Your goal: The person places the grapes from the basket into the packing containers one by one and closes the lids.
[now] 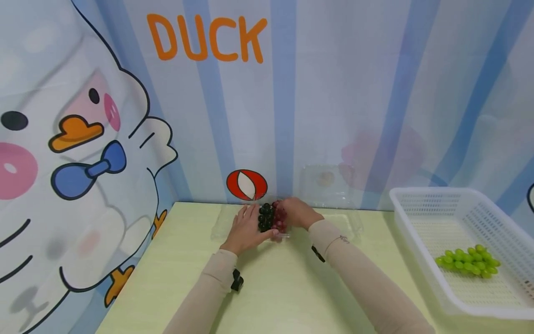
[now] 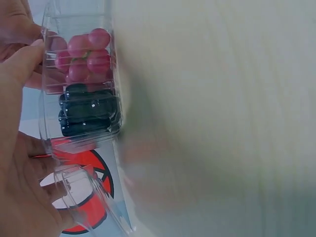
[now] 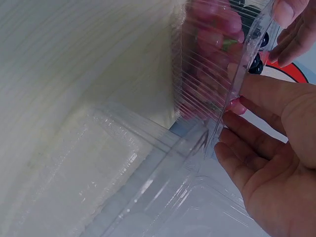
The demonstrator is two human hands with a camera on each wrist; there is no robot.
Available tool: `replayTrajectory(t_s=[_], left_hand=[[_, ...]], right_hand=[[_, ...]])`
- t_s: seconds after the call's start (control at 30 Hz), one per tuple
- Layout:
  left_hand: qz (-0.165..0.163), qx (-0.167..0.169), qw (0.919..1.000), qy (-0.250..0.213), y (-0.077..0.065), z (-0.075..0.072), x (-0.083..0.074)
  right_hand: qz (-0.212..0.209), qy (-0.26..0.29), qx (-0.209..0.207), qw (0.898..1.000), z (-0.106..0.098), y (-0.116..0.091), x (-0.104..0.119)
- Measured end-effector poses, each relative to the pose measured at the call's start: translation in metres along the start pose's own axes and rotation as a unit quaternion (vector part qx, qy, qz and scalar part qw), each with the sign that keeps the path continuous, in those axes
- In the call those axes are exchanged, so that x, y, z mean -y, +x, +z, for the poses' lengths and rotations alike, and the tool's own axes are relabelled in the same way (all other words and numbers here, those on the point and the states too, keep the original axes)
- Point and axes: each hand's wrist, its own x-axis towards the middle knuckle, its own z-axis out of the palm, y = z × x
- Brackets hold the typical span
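Near the table's back edge lies a clear plastic clamshell box (image 1: pixel 285 235) holding a bunch of dark grapes (image 1: pixel 265 217) and, right of it, a bunch of red grapes (image 1: pixel 280 220). My left hand (image 1: pixel 247 229) rests on the box's left side with fingers spread; its thumb touches the rim in the left wrist view. At the right end, my right hand (image 1: pixel 298 213) holds the red grapes, fingers bent. Red shows between thumb and fingers in the right wrist view, but the fingertips' full contact is partly hidden. Beside my left fingers is the clear lid (image 2: pixel 94 197).
A second clear clamshell box (image 3: pixel 74 163) stands opened on the right, its lid (image 1: pixel 327 185) upright against the patterned curtain (image 1: pixel 313 93). Farther right, a white plastic basket (image 1: pixel 434 191) contains a bunch of green grapes (image 1: pixel 469 261). The pale table (image 1: pixel 275 292) ends at the curtain.
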Motion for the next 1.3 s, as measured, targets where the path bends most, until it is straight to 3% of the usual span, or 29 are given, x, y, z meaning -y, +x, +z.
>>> replayTrajectory(t_s=[0.27,0.43,0.73,0.93,1.13,1.3], left_hand=[[0.011,-0.018,0.9997,-0.007,-0.005,-0.004,-0.006],[0.009,-0.033,0.9992,-0.022,-0.007,-0.008,-0.01],[-0.036,-0.071,0.9946,-0.067,-0.014,-0.012,-0.018],[-0.058,-0.102,0.9838,-0.135,-0.02,-0.015,-0.019],[-0.065,-0.11,0.9631,-0.237,-0.025,-0.02,-0.02],[-0.092,-0.118,0.9485,-0.279,-0.028,-0.022,-0.021]], right_hand=[[0.019,0.028,-0.012,0.999,-0.002,-0.002,0.001],[0.005,0.019,-0.025,0.999,-0.004,-0.004,-0.001],[0.013,0.041,-0.033,0.998,-0.004,-0.006,-0.001],[0.022,0.045,-0.051,0.997,-0.003,-0.006,-0.001],[0.038,0.037,-0.078,0.996,-0.002,-0.006,-0.002],[0.07,0.03,-0.087,0.993,-0.003,-0.006,0.0]])
